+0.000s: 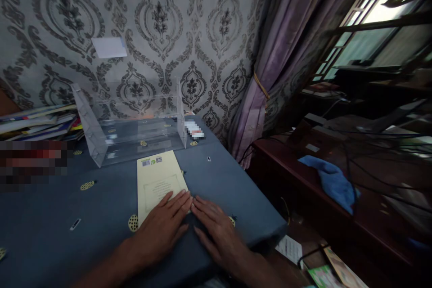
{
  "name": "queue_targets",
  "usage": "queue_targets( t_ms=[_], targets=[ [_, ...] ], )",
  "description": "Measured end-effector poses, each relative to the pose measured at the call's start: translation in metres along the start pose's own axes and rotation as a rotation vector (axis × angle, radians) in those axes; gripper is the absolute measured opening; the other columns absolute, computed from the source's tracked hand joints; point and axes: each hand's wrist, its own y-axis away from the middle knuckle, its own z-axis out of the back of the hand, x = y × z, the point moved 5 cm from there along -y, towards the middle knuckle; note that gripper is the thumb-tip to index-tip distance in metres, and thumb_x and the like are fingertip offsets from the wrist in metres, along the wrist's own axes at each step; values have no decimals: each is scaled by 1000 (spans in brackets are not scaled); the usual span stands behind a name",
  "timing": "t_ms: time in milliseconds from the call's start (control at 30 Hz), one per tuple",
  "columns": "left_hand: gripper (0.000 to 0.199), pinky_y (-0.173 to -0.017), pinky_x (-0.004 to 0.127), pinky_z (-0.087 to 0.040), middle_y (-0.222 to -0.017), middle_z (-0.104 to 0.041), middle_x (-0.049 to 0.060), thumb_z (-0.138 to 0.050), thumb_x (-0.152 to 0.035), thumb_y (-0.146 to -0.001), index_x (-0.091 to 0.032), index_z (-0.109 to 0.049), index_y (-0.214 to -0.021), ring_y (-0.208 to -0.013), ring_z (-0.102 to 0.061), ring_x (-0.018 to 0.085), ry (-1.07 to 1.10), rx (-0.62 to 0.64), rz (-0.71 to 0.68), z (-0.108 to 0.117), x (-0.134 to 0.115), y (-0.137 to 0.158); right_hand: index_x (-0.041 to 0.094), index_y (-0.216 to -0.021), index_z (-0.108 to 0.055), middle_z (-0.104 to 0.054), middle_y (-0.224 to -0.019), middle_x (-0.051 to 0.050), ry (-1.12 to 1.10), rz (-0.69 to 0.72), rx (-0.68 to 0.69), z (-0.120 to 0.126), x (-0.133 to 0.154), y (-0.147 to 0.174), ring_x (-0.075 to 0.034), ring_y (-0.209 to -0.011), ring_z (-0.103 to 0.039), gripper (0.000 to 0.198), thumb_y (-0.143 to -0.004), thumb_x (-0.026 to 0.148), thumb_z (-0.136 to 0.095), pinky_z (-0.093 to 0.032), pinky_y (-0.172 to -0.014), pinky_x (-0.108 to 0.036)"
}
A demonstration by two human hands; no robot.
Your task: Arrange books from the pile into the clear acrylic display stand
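Observation:
A pale yellow book (158, 171) lies flat on the blue tablecloth (111, 207), its printed side up with a barcode near the far edge. My left hand (165, 216) rests palm down over the book's near right part, fingers stretched out. Just to its right, my right hand (216, 229) lies with extended fingers at the book's right edge, the fingertips of both hands almost meeting. Part of the book is hidden under my left hand.
Behind the book stands a clear acrylic rack (91, 130). Stacked books (40, 121) fill the far left. To the right, past the table's edge, are a dark red desk (303, 189) with a blue cloth (332, 182) and cables, and a tied purple curtain (259, 76).

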Motion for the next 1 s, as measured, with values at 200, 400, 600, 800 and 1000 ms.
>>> queue_targets(
  t_ms=[200,400,600,800,1000],
  targets=[
    [61,-117,45,-39,-157,-40,12,-33,-39,-106,-16,-15,-159,-146,-37,23,-107,-56,43,-5,-12,14,15,-146,-49,-61,-140,-16,53,-14,33,0,3,-2,-26,-133,-55,51,-96,18,-51,-50,-110,-48],
    [76,-116,44,-39,-158,-37,11,-35,-46,-104,-19,9,-159,-145,-39,24,-139,-7,65,-4,-8,40,17,-142,-53,-62,-138,-15,77,-10,27,-1,3,-3,-27,-131,-57,47,-96,19,-51,-52,-106,-50],
    [77,-112,44,-44,-158,-38,13,-35,-51,-103,-22,10,-160,-143,-42,26,-146,-33,129,3,5,79,17,-142,-54,-64,-136,-16,70,-13,19,0,5,-5,-28,-131,-56,46,-95,20,-51,-52,-106,-50],
    [75,-113,48,-43,-163,-27,11,-40,-52,-101,-28,0,-161,-147,-33,29,-39,-33,242,-1,18,97,16,-141,-55,-61,-139,-17,49,-36,71,-2,3,-6,-30,-132,-55,45,-97,24,-49,-50,-106,-52],
    [64,-119,44,-35,-164,-24,11,-31,-53,-104,-20,-25,-158,-151,-25,26,83,30,373,0,64,83,16,-141,-55,-61,-139,-17,41,-34,90,0,4,-9,-29,-134,-54,45,-97,24,-49,-49,-108,-51]
  ],
)
